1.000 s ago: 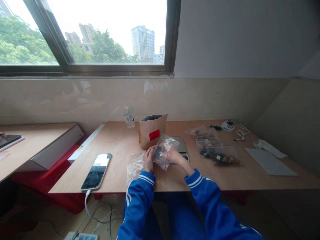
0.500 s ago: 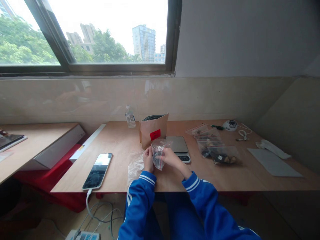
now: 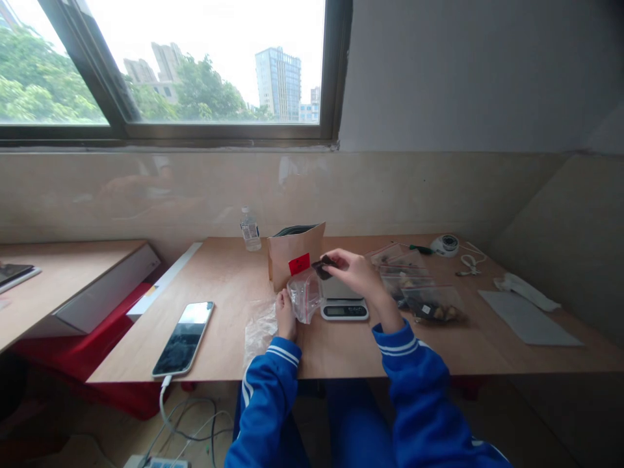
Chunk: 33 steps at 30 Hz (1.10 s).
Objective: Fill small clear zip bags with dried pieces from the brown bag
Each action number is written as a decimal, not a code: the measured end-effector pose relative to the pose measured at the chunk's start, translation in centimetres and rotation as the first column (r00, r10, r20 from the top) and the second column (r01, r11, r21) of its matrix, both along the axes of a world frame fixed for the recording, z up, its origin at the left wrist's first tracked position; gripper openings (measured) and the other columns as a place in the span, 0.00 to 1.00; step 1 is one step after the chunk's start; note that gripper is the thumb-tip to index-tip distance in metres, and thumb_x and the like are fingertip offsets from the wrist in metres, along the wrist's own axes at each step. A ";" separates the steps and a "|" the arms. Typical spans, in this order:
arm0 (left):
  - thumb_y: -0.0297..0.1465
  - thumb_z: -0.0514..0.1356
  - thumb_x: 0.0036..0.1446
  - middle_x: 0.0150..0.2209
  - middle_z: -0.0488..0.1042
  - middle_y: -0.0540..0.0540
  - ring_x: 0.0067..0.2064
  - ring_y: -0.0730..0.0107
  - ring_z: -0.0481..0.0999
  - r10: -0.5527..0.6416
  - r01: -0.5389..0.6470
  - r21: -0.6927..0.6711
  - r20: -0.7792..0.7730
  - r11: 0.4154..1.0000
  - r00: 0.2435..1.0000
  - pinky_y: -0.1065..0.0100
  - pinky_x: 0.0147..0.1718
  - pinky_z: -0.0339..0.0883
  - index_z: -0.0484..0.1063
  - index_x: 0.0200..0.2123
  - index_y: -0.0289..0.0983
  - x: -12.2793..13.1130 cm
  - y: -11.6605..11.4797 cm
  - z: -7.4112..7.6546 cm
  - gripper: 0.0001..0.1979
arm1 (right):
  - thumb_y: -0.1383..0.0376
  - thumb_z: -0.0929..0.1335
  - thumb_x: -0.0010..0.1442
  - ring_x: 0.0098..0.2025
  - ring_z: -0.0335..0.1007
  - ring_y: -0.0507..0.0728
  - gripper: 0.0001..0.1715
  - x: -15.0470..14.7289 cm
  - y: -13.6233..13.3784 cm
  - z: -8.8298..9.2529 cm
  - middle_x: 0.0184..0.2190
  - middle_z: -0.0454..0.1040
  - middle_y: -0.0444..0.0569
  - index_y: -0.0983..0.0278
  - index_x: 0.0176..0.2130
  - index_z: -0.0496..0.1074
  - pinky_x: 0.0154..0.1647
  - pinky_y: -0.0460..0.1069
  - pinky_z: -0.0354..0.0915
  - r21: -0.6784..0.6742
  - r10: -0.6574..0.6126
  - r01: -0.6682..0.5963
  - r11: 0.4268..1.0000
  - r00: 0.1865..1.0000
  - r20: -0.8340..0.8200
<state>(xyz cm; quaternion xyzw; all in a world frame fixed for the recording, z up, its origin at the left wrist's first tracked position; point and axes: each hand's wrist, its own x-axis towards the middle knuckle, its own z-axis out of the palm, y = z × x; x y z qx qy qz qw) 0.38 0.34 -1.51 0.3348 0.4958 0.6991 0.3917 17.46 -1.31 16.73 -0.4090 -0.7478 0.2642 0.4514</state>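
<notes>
My right hand [image 3: 358, 276] is raised over the kitchen scale [image 3: 345, 311], its fingers pinching some dark brown, crinkled dried pieces [image 3: 324, 266]; their exact kind is too small to tell. My left hand [image 3: 286, 313] grips the edge of a clear zip bag [image 3: 305, 298] that stands left of the scale, its mouth toward me and the right. Under and beside my left wrist lies a crumpled clear plastic bag [image 3: 260, 325]. Just behind the zip bag an open brown paper pouch [image 3: 287, 250] with a red label stands upright.
Several filled zip bags [image 3: 431, 304] lie right of the scale. Further right are a white camera [image 3: 447, 245], a cable [image 3: 470, 263] and a white sheet [image 3: 529, 317]. A plugged-in phone [image 3: 185, 338] lies at the left front edge, and a water bottle [image 3: 250, 231] stands near the wall.
My right hand has come out of the zip bag, moving up and right over the scale with dark pieces between its fingers. My left hand still holds the bag.
</notes>
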 end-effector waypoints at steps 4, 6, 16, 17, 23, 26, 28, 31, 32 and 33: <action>0.52 0.55 0.53 0.23 0.63 0.53 0.26 0.73 0.64 -0.020 0.020 0.000 0.010 1.000 1.000 0.69 0.29 0.61 0.62 0.25 0.38 0.0 -0.2 0.1 0.22 | 0.62 0.69 0.55 0.35 0.71 0.54 0.11 -2.5 4.2 3.6 0.34 0.76 0.47 0.65 0.38 0.73 0.36 0.47 0.66 0.233 -0.083 0.101 0.967 0.993 -0.087; 0.53 0.54 0.53 0.23 0.62 0.54 0.26 0.73 0.64 -0.019 0.019 -0.004 0.018 1.000 1.000 0.69 0.29 0.61 0.61 0.26 0.39 0.0 -0.3 0.2 0.22 | 0.63 0.67 0.57 0.38 0.70 0.54 0.09 -4.4 6.3 4.5 0.36 0.75 0.48 0.65 0.39 0.71 0.38 0.47 0.65 0.347 -0.122 0.145 0.927 0.989 -0.087; 0.53 0.56 0.51 0.24 0.64 0.53 0.27 0.71 0.65 -0.028 0.028 -0.013 0.033 1.000 0.999 0.69 0.29 0.61 0.63 0.26 0.39 -0.2 -0.4 0.2 0.22 | 0.69 0.61 0.64 0.45 0.69 0.54 0.10 -7.0 8.9 2.1 0.41 0.73 0.50 0.65 0.40 0.70 0.48 0.48 0.63 0.315 0.114 -0.138 0.939 0.989 0.094; 0.53 0.56 0.51 0.24 0.64 0.53 0.27 0.72 0.65 -0.033 0.033 -0.014 0.037 0.999 0.999 0.69 0.29 0.61 0.63 0.26 0.39 -0.2 -0.4 0.3 0.22 | 0.69 0.61 0.63 0.45 0.69 0.54 0.10 -6.8 8.7 2.0 0.41 0.73 0.50 0.65 0.40 0.70 0.48 0.48 0.63 0.304 0.131 -0.150 0.941 0.988 0.083; 0.51 0.56 0.53 0.25 0.64 0.53 0.27 0.73 0.64 -0.051 0.052 -0.013 0.062 0.999 0.997 0.70 0.29 0.61 0.62 0.27 0.38 0.0 -0.5 0.5 0.21 | 0.65 0.64 0.63 0.45 0.67 0.56 0.09 -6.2 7.6 1.9 0.40 0.72 0.51 0.65 0.40 0.71 0.48 0.50 0.62 0.322 0.048 -0.138 0.937 0.961 0.272; 0.51 0.56 0.53 0.24 0.64 0.53 0.27 0.73 0.64 -0.051 0.052 -0.010 0.062 0.999 0.997 0.70 0.28 0.61 0.63 0.27 0.38 -0.1 -0.5 0.5 0.21 | 0.58 0.65 0.62 0.47 0.65 0.60 0.14 -6.3 6.8 2.0 0.43 0.70 0.54 0.65 0.43 0.71 0.52 0.55 0.59 0.382 -0.116 -0.033 0.923 0.925 0.361; 0.51 0.56 0.53 0.24 0.64 0.53 0.27 0.72 0.65 -0.050 0.051 -0.008 0.060 0.999 0.997 0.69 0.28 0.61 0.63 0.26 0.39 -0.1 -0.5 0.4 0.21 | 0.58 0.63 0.63 0.50 0.63 0.62 0.17 -6.4 6.0 2.1 0.47 0.68 0.56 0.65 0.48 0.68 0.55 0.57 0.56 0.416 -0.207 0.061 0.907 0.926 0.315; 0.51 0.56 0.53 0.25 0.65 0.53 0.28 0.72 0.65 -0.058 0.059 -0.007 0.061 0.998 0.996 0.69 0.29 0.62 0.63 0.27 0.39 0.0 -0.5 0.4 0.20 | 0.59 0.59 0.66 0.53 0.61 0.62 0.16 -5.9 4.1 1.2 0.49 0.67 0.55 0.63 0.49 0.67 0.56 0.58 0.54 0.406 -0.292 0.203 0.891 0.941 0.169; 0.51 0.56 0.53 0.25 0.65 0.53 0.28 0.72 0.65 -0.064 0.064 -0.006 0.064 0.998 0.996 0.70 0.29 0.62 0.63 0.27 0.38 0.0 -0.5 0.4 0.20 | 0.59 0.58 0.66 0.52 0.62 0.61 0.16 -5.6 3.3 0.4 0.47 0.68 0.55 0.62 0.48 0.67 0.56 0.57 0.55 0.372 -0.310 0.250 0.894 0.944 0.110; 0.50 0.56 0.53 0.25 0.65 0.52 0.28 0.72 0.65 -0.069 0.070 -0.006 0.067 0.998 0.995 0.70 0.29 0.62 0.64 0.28 0.38 0.0 -0.5 0.5 0.20 | 0.59 0.56 0.67 0.50 0.63 0.60 0.17 -5.3 2.4 -0.7 0.45 0.69 0.54 0.61 0.45 0.68 0.55 0.56 0.56 0.320 -0.331 0.299 0.899 0.942 0.052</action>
